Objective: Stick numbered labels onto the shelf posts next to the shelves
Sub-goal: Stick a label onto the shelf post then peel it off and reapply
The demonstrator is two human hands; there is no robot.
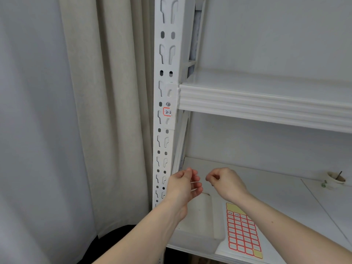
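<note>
A white slotted shelf post (165,77) runs down the middle of the view. One red-bordered label marked "2-2" (167,112) is stuck on it just below the upper shelf's front rail (266,105). A sheet of red-bordered labels (242,232) lies on the lower shelf (276,189), with two of its top labels written on. My left hand (182,185) hovers right beside the post's lower part, fingers curled around a thin white sliver that looks like a small label seen edge-on. My right hand (222,181) is a short gap to its right, thumb and forefinger pinched, with nothing visible in them.
A pale curtain (85,111) hangs left of the post. A translucent plastic tub (200,227) sits at the lower shelf's front left corner, beside the label sheet. A paper cup (334,179) with a stick in it stands at the far right.
</note>
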